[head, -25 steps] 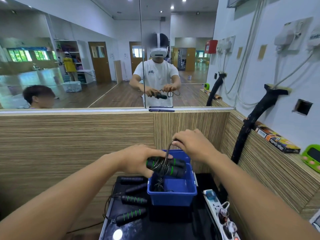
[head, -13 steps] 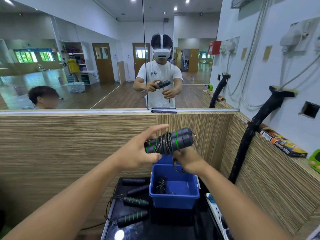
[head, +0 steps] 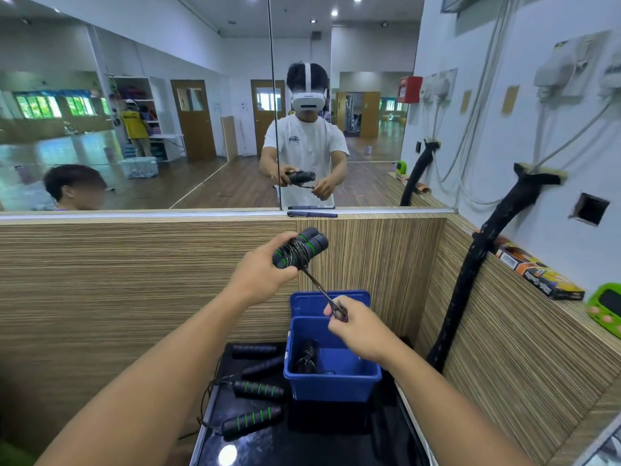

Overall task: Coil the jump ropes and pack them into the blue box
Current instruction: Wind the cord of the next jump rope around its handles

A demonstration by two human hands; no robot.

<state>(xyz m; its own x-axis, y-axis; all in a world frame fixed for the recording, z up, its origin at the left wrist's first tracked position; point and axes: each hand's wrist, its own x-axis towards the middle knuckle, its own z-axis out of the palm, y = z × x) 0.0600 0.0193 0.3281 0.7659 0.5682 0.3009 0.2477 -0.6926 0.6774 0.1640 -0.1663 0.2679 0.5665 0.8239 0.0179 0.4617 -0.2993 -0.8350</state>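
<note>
Head view: a jump rope bundle is held above and just left of the blue box, its two green-ringed handles gripped together in the left hand, whose fingers are curled round them, with cord wound about their middle; the loose tail of cord is pinched taut between thumb and fingertips of the right hand, over the box's back rim; the wrapping step is judged nearly done, with only this short end left to be wound or tucked; the next move is thought to call for the tail to be secured under the turns so the coil is not sprung, then for the bundle to be lowered into the box; one coiled rope is seen inside the box, against its left wall, with room beside it; four more handles, cords trailing, are laid uncoiled on the black tabletop just left of the box; a blue lid is stood behind the box; a black hose is hung well right of it, not in the way.
</note>
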